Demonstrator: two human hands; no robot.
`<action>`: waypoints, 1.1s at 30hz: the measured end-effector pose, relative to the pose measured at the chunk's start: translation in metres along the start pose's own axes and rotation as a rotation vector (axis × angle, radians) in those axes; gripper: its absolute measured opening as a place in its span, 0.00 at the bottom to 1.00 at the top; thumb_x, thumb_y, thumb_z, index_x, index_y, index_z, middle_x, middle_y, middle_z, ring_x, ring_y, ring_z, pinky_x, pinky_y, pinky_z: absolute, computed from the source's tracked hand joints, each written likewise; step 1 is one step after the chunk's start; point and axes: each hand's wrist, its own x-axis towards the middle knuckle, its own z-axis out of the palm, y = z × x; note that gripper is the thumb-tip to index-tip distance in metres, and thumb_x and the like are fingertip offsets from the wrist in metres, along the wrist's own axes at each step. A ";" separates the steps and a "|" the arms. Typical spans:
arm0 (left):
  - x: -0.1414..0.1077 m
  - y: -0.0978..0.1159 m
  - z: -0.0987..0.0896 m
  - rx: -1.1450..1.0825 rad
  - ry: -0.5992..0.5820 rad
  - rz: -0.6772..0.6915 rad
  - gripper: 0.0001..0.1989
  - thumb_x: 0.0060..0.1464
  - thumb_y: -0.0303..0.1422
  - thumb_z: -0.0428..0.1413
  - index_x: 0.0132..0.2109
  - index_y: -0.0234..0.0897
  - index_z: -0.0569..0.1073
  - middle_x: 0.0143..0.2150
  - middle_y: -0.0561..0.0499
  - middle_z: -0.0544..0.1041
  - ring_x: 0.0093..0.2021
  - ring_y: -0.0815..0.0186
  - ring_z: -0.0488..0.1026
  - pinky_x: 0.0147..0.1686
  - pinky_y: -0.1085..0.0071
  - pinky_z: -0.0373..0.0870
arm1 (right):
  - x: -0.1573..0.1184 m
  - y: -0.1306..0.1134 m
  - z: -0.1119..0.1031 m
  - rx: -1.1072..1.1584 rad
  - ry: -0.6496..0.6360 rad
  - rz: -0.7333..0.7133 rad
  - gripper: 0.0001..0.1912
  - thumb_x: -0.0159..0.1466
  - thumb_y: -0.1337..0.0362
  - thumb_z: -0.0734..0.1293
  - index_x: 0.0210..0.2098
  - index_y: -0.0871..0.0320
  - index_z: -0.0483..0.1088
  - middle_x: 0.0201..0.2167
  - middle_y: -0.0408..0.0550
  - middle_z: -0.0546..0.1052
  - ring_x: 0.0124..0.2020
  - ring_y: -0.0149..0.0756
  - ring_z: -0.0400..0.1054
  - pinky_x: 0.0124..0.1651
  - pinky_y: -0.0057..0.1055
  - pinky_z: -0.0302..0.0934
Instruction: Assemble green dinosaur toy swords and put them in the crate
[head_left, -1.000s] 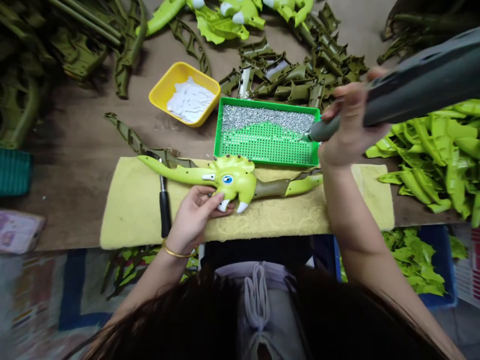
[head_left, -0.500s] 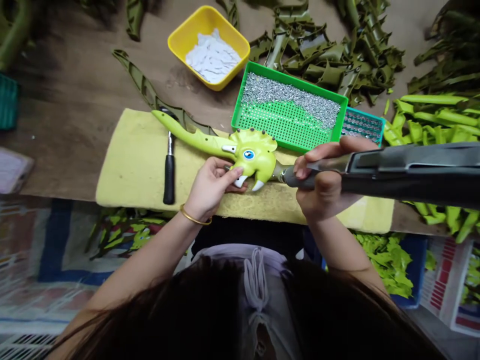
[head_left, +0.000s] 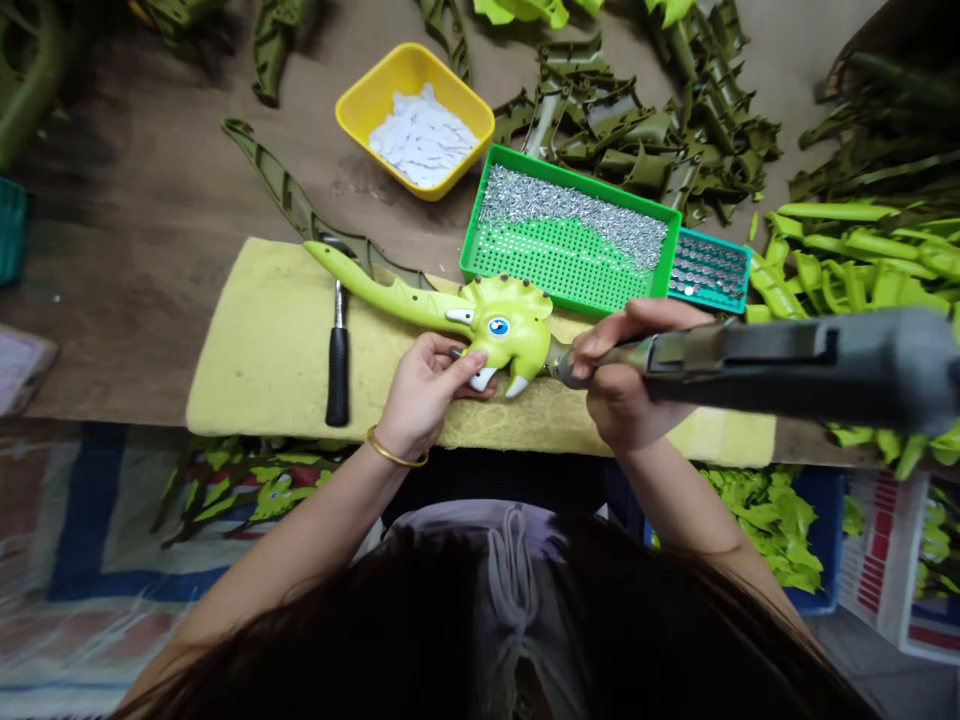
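A lime-green toy dinosaur head with a long curved handle [head_left: 517, 310] lies over the yellow cloth, its blue eye and white horns facing up. My left hand [head_left: 424, 390] is closed on the lower side of the head, thumb on top near a white horn. My right hand [head_left: 626, 375] wraps around the front of a dark electric screwdriver [head_left: 765, 370], held nearly level. Its nose meets the right end of the toy; the bit's exact contact is hidden. A hammer with a black grip [head_left: 337, 380] rests on the cloth, its head partly under the toy's handle.
Beneath the work is a yellow cloth [head_left: 255, 340]. Behind it stand a green tray of screws [head_left: 540, 265], a teal tray of small round metal pieces [head_left: 742, 280] and a yellow bowl [head_left: 360, 105] of white parts. Olive parts [head_left: 637, 130] and lime parts [head_left: 862, 250] pile up at right.
The view has shifted, so the table sits slightly lower in the picture. The screwdriver's rear end has swung toward me and left, while its nose stays at the toy. Both hands keep their hold.
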 end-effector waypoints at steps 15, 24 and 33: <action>0.009 -0.015 0.003 0.076 -0.061 0.037 0.29 0.36 0.45 0.70 0.37 0.38 0.62 0.24 0.55 0.77 0.23 0.62 0.78 0.26 0.67 0.79 | 0.083 0.126 -0.035 -0.307 0.507 0.060 0.28 0.58 0.34 0.61 0.40 0.52 0.66 0.31 0.43 0.69 0.25 0.27 0.62 0.28 0.32 0.63; 0.007 -0.012 0.006 0.073 -0.046 0.007 0.31 0.35 0.45 0.71 0.37 0.37 0.62 0.24 0.54 0.78 0.23 0.62 0.79 0.27 0.64 0.81 | 0.089 0.082 -0.025 -0.281 0.585 -0.165 0.25 0.59 0.41 0.66 0.46 0.51 0.65 0.30 0.40 0.69 0.19 0.22 0.60 0.22 0.28 0.60; 0.009 -0.015 0.004 0.047 -0.055 0.013 0.29 0.35 0.45 0.71 0.36 0.37 0.63 0.24 0.55 0.77 0.24 0.64 0.78 0.27 0.67 0.80 | 0.048 0.019 0.010 0.129 0.291 -0.150 0.14 0.57 0.52 0.72 0.41 0.47 0.72 0.27 0.35 0.74 0.16 0.20 0.61 0.19 0.23 0.58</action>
